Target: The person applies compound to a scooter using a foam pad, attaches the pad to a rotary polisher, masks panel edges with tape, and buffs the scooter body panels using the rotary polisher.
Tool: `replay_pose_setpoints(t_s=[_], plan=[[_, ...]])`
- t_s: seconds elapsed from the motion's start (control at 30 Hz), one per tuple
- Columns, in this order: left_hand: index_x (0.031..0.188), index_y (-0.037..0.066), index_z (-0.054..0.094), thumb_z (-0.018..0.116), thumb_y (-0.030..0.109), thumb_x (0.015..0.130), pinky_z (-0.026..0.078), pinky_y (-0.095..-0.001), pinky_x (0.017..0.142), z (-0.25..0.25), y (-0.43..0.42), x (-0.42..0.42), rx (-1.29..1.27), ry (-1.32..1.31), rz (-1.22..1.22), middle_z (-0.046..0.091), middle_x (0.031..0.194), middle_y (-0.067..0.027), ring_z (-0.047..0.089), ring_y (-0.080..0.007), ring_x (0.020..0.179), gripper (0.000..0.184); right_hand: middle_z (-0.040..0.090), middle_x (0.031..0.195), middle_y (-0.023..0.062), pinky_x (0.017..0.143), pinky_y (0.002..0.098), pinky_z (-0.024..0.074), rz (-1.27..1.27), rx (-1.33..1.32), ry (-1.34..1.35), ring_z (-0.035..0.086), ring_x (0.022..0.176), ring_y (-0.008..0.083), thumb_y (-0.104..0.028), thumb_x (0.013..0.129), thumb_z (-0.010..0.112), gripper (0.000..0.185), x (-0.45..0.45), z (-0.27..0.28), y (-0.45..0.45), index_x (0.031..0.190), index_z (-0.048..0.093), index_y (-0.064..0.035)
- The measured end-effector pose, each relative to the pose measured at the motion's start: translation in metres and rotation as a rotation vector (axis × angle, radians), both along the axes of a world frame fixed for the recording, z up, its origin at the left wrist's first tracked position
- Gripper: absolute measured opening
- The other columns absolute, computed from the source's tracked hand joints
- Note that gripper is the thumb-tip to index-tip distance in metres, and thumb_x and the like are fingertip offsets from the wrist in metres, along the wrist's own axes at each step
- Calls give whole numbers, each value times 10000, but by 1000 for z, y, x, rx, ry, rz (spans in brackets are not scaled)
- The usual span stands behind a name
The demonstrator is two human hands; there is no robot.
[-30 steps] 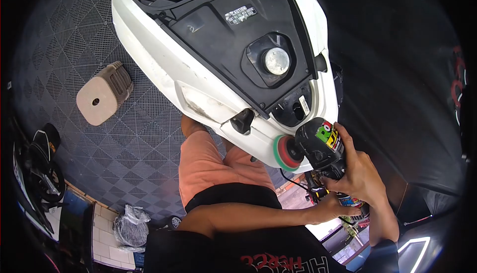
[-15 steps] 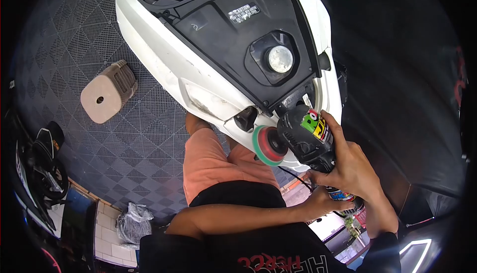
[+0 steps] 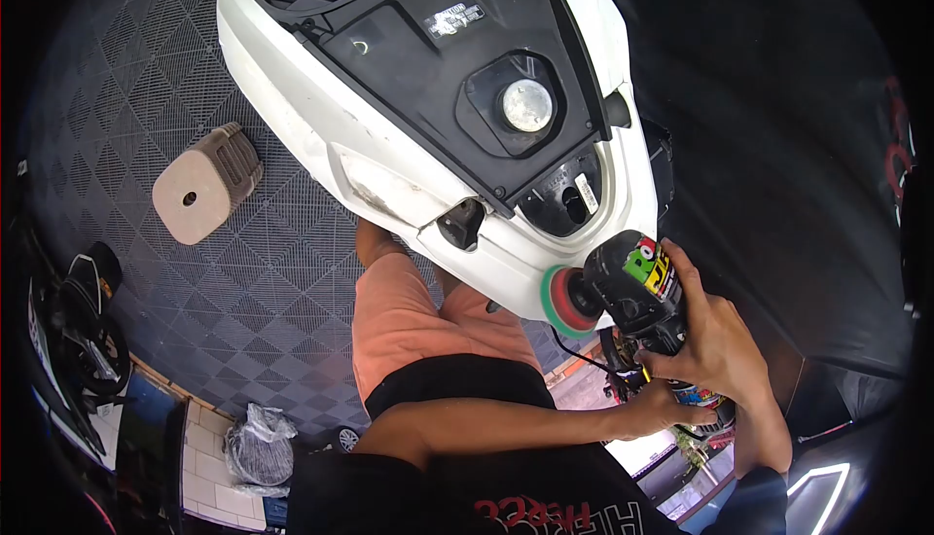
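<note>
My right hand (image 3: 718, 345) is wrapped round the body of a black polisher (image 3: 632, 287) with a green, yellow and red sticker. Lower down, my left hand (image 3: 657, 412) grips the rear end of the same tool. The round green and red pad (image 3: 568, 302) rests against the narrow end of a scooter's white body panel (image 3: 516, 267). A black inner cover (image 3: 418, 68) with a round silver cap (image 3: 526, 105) lies between the white sides. Scuffs mark the panel near a dark opening (image 3: 461, 224).
A beige stool (image 3: 195, 195) stands on the grey tiled floor (image 3: 282, 302) at the left. Another motorcycle (image 3: 92, 340) is at the far left, above a plastic-wrapped bundle (image 3: 260, 447). Black sheeting (image 3: 759, 146) covers the right side. A black cord (image 3: 574, 348) hangs below the pad.
Both hands and the polisher swung left along the panel end, then back right and slightly down. The scooter has shifted a little left in view. Both hands have kept their hold.
</note>
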State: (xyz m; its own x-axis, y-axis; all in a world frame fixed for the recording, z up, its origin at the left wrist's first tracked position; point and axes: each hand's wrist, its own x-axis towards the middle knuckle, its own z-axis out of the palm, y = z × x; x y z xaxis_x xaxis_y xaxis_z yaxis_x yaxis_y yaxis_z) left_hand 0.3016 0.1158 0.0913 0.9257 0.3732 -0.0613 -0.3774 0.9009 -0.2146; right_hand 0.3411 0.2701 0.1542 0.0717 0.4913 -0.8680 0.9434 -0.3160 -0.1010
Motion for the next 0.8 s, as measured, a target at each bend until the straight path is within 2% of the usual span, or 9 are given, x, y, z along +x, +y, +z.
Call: replay_pose_setpoints(t_s=[0.17,0.2,0.37,0.4,0.53,0.6,0.7,0.73,0.8], plan=[[1145,5,532,765,239,780,458,-308,878,-6,-11,6,42,-82,-13,576,1053,-60,546,-146,1022,492,647,878,254,751,435,496,80,-27,-6,633,827,431,-167,577,759,1028,-7,-1,1,1428,198,-28],[1135,9,538,763,242,782,463,-304,865,-7,-7,3,43,-56,4,580,1042,-58,552,-143,1005,479,624,784,265,693,438,484,104,-19,10,635,751,415,-174,612,762,997,-10,0,5,1427,213,0],[1142,16,547,770,204,762,482,-289,804,-16,12,-17,54,59,-21,592,1063,-57,564,-129,975,479,626,747,251,694,440,483,59,-34,59,632,747,417,-172,625,763,987,-13,-11,6,1425,210,-1],[1143,15,550,771,217,758,473,-293,830,-16,7,-15,34,70,-9,591,1077,-62,560,-138,996,487,627,742,248,698,439,484,46,-36,65,632,752,420,-171,627,762,984,-13,-13,6,1424,210,-1],[1189,2,520,783,237,741,436,-308,905,-9,-5,-1,85,-11,-64,583,1117,-82,532,-163,1074,570,635,834,272,737,433,494,72,-11,57,631,809,435,-175,620,765,1004,-14,-4,0,1433,198,-16],[1157,21,523,786,258,746,464,-289,862,2,-4,-1,62,-3,20,580,1079,-53,546,-145,1031,543,638,895,278,768,429,498,98,0,-14,630,840,445,-187,603,775,1042,-12,7,-3,1443,179,-26],[1161,20,519,804,222,718,483,-298,859,9,-2,0,57,-90,8,600,1045,-55,577,-156,989,565,633,987,272,823,423,496,-20,38,-6,632,897,443,-198,567,792,1115,2,26,-11,1459,142,-43],[1155,15,535,808,201,711,482,-308,866,8,-2,1,65,-134,-5,609,1064,-64,582,-165,996,554,631,1065,215,907,391,471,-139,90,86,634,987,388,-193,518,824,1195,13,27,-19,1466,112,-37],[1138,11,559,814,156,703,502,-317,846,8,-3,3,76,-173,80,634,1056,-72,609,-174,955,524,598,1139,184,952,362,440,-751,93,329,589,1074,333,-181,503,840,1187,29,27,-36,1457,150,-25]])
